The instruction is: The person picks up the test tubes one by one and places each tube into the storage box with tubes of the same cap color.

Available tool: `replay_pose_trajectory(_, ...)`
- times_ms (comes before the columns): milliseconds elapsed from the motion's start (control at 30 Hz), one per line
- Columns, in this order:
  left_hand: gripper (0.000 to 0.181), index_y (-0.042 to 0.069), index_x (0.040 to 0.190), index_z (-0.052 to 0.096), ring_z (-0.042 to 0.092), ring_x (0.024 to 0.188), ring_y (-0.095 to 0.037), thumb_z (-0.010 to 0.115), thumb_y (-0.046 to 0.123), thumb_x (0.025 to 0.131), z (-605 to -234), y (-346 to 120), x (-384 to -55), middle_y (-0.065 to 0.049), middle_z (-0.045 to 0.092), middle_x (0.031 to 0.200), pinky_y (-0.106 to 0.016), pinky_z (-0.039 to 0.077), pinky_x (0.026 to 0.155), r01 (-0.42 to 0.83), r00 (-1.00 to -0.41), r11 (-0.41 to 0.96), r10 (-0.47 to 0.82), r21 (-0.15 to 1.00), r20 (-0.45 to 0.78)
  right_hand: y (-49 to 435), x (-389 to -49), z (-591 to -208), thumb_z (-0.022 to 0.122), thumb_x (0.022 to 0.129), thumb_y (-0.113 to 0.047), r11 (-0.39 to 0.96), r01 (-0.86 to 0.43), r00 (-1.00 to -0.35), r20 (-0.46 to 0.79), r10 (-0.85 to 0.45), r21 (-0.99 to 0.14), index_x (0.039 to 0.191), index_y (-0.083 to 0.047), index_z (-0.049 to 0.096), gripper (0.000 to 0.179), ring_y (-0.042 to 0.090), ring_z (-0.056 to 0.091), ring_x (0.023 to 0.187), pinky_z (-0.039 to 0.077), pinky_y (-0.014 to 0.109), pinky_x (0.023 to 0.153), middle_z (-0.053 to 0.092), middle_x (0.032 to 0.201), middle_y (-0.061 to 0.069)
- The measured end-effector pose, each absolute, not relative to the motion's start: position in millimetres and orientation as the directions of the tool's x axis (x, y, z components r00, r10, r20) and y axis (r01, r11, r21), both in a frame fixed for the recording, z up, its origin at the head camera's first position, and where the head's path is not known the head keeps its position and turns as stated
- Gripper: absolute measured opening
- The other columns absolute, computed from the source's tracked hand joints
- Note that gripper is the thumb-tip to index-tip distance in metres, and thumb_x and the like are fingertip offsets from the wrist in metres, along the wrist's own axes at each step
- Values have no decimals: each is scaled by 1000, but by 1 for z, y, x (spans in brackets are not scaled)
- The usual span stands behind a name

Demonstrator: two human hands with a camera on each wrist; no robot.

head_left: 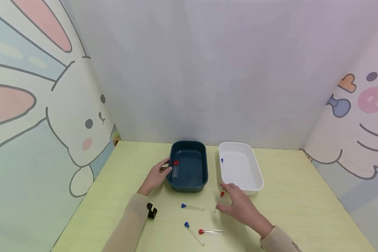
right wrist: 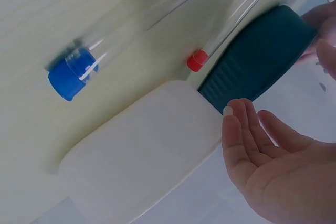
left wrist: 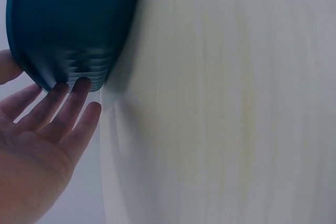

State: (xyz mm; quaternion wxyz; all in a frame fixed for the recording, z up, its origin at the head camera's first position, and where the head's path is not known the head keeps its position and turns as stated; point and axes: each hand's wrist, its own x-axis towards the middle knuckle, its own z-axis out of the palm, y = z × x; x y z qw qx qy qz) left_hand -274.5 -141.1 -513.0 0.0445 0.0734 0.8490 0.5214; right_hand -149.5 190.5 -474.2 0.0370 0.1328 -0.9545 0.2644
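Note:
My left hand (head_left: 155, 176) rests at the left side of a dark teal tray (head_left: 191, 189), thumb by the rim and spread fingers against its outer wall (left wrist: 73, 40). Over a red-capped test tube (head_left: 219, 202) hovers my right hand (head_left: 239, 206), fingers parted. The right wrist view shows nothing between those fingers (right wrist: 239, 145); the red-capped tube lies beyond, its red cap (right wrist: 197, 60) near both trays. Red-capped tubes (head_left: 175, 169) lie in the teal tray. A white tray (head_left: 259, 175) stands to its right, with a small blue cap (head_left: 222, 160) inside.
Nearer me lie two blue-capped tubes, one crosswise (head_left: 192, 207) and one slanted (head_left: 194, 233), beside another red-capped tube (head_left: 211, 231). Close to the right wrist camera is a large-looking blue-capped tube (right wrist: 79, 72). A pale curtain (head_left: 189, 70) hangs behind the table (head_left: 289, 203).

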Motion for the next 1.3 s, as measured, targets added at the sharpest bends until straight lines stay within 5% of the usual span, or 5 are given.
replay_pose_trajectory(400, 55, 14, 158, 42, 59, 135, -37, 58, 23, 107, -513, -141, -274, -18, 50, 157, -49, 54, 107, 74, -985, 448, 171, 891, -5, 185, -141, -483, 94, 70, -30, 836, -206, -979, 93, -184, -509, 134, 3, 62, 79, 36, 63, 122, 54, 52, 103, 65, 132, 19)
replay_pose_trajectory(833, 55, 14, 158, 42, 59, 136, -37, 58, 23, 107, -513, -140, -274, -17, 48, 158, -50, 54, 107, 71, -986, 447, 165, 892, -4, 185, -142, -499, 98, 64, -33, 881, -202, -979, 97, -177, -428, 129, 3, 64, 82, 25, 64, 104, 58, 46, 91, 66, 122, 13)
replay_pose_trajectory(1067, 55, 14, 158, 43, 59, 135, -37, 58, 23, 106, -514, -141, -274, -17, 48, 159, -51, 54, 107, 68, -987, 443, 160, 894, -5, 181, -143, -503, 98, 64, -34, 892, -187, -982, 65, -176, -411, 137, 9, 58, 94, 36, 63, 115, 56, 51, 99, 61, 134, 22)
replay_pose_trajectory(1300, 55, 14, 158, 43, 59, 135, -38, 58, 22, 106, -513, -140, -274, -18, 50, 157, -50, 54, 107, 73, -986, 438, 165, 896, -1, 177, -143, -504, 99, 62, -34, 904, -218, -976, 104, -193, -369, 123, 4, 62, 81, 31, 63, 108, 57, 49, 95, 62, 125, 17)
